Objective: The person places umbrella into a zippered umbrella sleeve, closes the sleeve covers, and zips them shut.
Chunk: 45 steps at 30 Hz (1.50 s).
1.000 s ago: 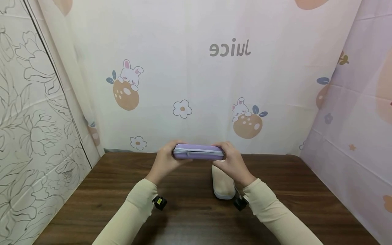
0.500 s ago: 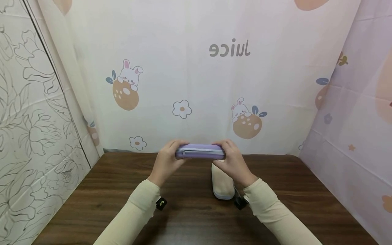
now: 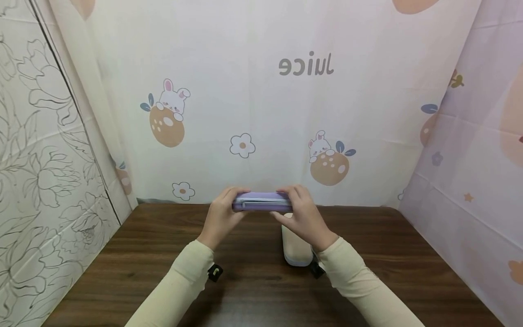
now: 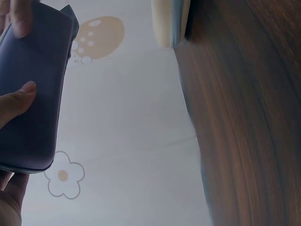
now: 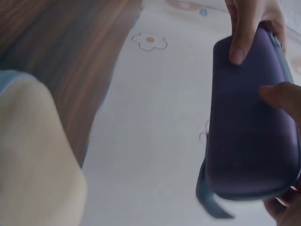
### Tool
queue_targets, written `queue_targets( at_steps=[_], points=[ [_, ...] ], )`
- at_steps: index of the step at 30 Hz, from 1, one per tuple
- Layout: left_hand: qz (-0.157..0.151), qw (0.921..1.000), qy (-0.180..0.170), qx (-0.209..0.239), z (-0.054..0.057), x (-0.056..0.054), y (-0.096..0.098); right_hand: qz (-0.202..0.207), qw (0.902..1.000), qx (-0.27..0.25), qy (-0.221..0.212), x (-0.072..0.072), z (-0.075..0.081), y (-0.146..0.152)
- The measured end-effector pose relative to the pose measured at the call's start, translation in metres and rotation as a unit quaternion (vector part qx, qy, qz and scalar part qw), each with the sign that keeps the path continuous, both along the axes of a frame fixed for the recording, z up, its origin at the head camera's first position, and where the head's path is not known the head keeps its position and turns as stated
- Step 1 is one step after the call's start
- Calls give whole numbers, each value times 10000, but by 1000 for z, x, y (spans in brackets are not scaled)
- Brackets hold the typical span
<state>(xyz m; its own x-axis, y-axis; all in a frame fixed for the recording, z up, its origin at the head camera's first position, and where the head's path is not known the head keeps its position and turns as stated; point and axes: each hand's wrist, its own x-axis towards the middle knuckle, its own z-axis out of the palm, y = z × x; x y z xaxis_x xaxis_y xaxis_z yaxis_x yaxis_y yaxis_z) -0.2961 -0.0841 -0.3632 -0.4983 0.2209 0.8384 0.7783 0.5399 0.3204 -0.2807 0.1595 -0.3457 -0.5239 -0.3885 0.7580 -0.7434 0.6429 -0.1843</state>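
Observation:
A purple zippered hard case (image 3: pixel 263 201) is held up level above the table, its pale zipper edge facing me. A narrow dark slit shows along the zipper, with the pull near the left end. My left hand (image 3: pixel 222 213) grips the left end, thumb beneath and fingers on top. At the other end my right hand (image 3: pixel 302 213) holds the case the same way. In the left wrist view the case (image 4: pixel 35 70) shows its smooth underside with the left thumb pressed on it. A short wrist loop (image 5: pixel 211 202) hangs from the right end.
A cream zippered case (image 3: pixel 297 247) lies on the dark wood table (image 3: pixel 253 295), just below my right hand and partly covered by it. Behind the table hangs a white printed curtain (image 3: pixel 253 100). A floral panel (image 3: pixel 45 159) stands on the left.
My right hand has shifted left, farther onto the case. My left hand's grip has turned slightly, and the zipper pull now sits nearer the left end.

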Motion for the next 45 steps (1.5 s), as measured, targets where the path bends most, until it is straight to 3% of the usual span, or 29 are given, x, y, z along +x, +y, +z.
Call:
queue_targets(
  at_steps=[8,19,26,30,36,45],
  points=[
    [16,10000,-4,-16,-1,-1,1,267,9959,278,815,6,10,-30],
    [76,9998,-64,-156,0,3,4,-336,9752,1120,1879,13,17,-61],
    [116,9999,-10,-105,0,2,5,-836,9672,1435,1923,12,19,-68],
    [118,9999,-51,-28,0,2,5,-941,9691,1452,1760,13,21,-70],
    [122,9999,-30,-10,-1,2,4,-823,9769,1322,1467,16,25,-72],
    [146,9998,-103,-68,-1,2,4,-368,9808,1298,1405,15,25,-72]
  ],
)
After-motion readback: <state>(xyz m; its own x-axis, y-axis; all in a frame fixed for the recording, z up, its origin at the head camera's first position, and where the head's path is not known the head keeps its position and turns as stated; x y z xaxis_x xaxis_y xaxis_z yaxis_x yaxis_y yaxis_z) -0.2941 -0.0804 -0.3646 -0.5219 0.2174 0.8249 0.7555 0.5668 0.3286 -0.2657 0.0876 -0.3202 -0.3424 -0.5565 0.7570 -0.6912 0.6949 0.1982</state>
